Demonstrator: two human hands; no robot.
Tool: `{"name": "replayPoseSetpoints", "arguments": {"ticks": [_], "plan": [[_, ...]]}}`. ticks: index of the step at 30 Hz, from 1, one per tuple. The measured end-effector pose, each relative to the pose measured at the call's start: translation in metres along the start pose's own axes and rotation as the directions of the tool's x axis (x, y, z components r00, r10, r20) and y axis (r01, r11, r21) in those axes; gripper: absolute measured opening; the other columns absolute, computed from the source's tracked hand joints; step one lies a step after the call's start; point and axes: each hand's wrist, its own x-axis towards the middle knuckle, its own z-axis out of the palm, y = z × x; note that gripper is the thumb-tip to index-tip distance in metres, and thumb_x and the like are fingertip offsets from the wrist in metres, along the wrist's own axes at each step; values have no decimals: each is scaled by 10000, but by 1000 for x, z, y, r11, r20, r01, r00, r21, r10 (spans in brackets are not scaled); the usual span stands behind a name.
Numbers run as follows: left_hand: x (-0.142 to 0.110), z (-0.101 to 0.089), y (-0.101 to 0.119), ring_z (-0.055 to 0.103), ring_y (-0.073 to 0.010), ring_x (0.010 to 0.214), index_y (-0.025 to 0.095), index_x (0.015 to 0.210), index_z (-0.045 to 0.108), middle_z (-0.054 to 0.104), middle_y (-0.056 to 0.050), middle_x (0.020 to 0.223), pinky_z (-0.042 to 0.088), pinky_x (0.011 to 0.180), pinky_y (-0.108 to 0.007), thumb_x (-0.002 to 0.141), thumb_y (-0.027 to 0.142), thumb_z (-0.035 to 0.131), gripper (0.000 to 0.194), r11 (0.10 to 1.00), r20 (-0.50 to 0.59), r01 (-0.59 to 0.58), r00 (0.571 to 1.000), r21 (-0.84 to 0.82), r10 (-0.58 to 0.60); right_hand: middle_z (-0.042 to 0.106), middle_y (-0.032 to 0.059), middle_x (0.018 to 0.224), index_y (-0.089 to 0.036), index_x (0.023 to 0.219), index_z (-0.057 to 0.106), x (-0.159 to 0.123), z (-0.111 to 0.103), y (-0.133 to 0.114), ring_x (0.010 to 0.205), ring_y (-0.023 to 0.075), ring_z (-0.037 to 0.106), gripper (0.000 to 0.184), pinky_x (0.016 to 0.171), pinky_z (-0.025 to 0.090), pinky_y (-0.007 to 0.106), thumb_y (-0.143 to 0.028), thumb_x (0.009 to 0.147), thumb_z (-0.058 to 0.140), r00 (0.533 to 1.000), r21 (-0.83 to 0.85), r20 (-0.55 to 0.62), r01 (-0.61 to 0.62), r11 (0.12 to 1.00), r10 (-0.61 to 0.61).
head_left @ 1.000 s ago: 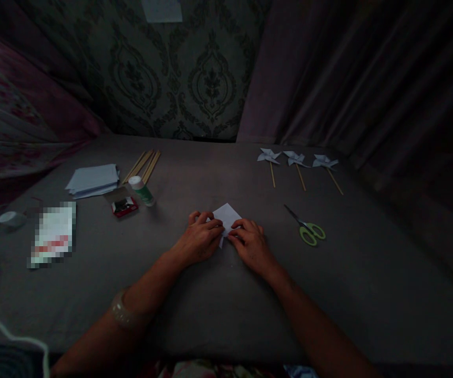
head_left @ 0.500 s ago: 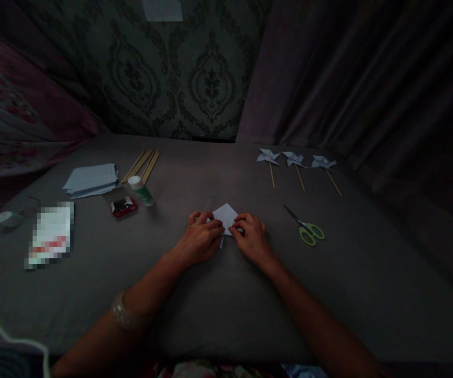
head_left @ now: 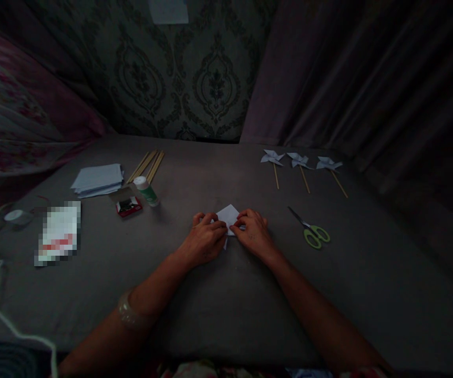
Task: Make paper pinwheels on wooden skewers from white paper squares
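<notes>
A small white folded paper [head_left: 228, 214] lies on the table in front of me, one corner pointing away and a narrow strip sticking out toward me. My left hand [head_left: 206, 235] presses on its left side with bent fingers, which cover part of it. On the right side my right hand [head_left: 253, 231] pinches the paper's edge between thumb and fingers. Off to the right rests a pair of scissors [head_left: 313, 234] with green handles. Three white paper pinwheels [head_left: 273, 157] on thin sticks lie in a row at the back right.
At the back left are a stack of white paper [head_left: 98, 179], several wooden sticks [head_left: 145, 167], a glue bottle [head_left: 146, 191] and a small red box [head_left: 129, 207] with dark contents. A blurred-out packet [head_left: 59, 231] and a white cord [head_left: 9, 326] lie farther left.
The whole view has shifted slightly, so things appear a little farther right. Both hands stay on the paper; the right fingers have moved only slightly at its edge.
</notes>
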Motion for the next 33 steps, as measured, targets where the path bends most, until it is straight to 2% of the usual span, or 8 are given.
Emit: {"name": "replayPoseSetpoints", "arguments": {"ticks": [4, 12, 23, 33], "plan": [[0, 2, -1, 525, -247, 1028, 203, 926, 687, 713, -50, 990, 255, 918, -464, 918, 231, 462, 227, 1000, -25, -3, 1000, -4, 3, 640, 62, 935, -196, 647, 652, 1, 3, 2, 942, 222, 571, 128, 835, 384, 405, -233, 769, 659, 1000, -10, -23, 1, 1000, -1], [2, -2, 2, 531, -260, 1029, 203, 992, 653, 701, -49, 1003, 274, 905, -490, 907, 198, 460, 211, 1000, 39, 22, 999, -2, -22, 647, 66, 929, -189, 644, 666, 2, 0, -2, 940, 236, 583, 115, 830, 379, 414, -211, 757, 677, 999, 8, 30, -38, 999, 38], [0, 7, -3, 525, -264, 1024, 227, 1048, 686, 701, -72, 1004, 296, 891, -476, 904, 231, 472, 258, 1000, -16, 0, 1000, 12, 0, 646, 48, 899, -195, 640, 651, 3, 4, 0, 912, 202, 585, 139, 818, 382, 376, -231, 775, 654, 998, -11, 24, -54, 998, 54], [0, 7, -3, 512, -269, 1033, 232, 1074, 681, 696, -65, 1032, 288, 901, -482, 900, 227, 480, 266, 1000, -2, 4, 1000, 17, -4, 655, 51, 889, -191, 619, 647, 4, 3, -1, 903, 207, 599, 143, 810, 387, 376, -217, 759, 666, 995, -22, 43, -90, 996, 91]]}}
